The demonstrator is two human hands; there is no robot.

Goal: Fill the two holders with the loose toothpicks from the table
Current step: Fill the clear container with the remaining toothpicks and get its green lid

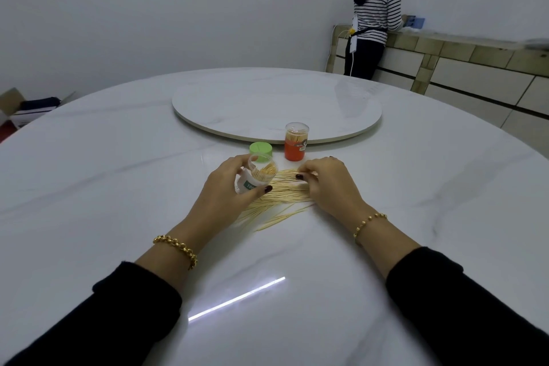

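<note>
My left hand (225,187) grips a clear holder with a white label (252,178), tilted so its open mouth points right; it is partly filled with toothpicks. Loose toothpicks (279,196) lie spread on the white table (118,175) between my hands. Over their right side, my right hand (326,184) pinches a few of them between thumb and fingers. A second holder with an orange label (295,142), full of toothpicks and capped with a clear lid, stands upright just behind the pile.
A green lid (260,151) lies next to the orange holder. A large round turntable (276,104) fills the table's middle. A person in a striped top (374,15) stands at a counter at the back right. Boxes (17,110) sit far left.
</note>
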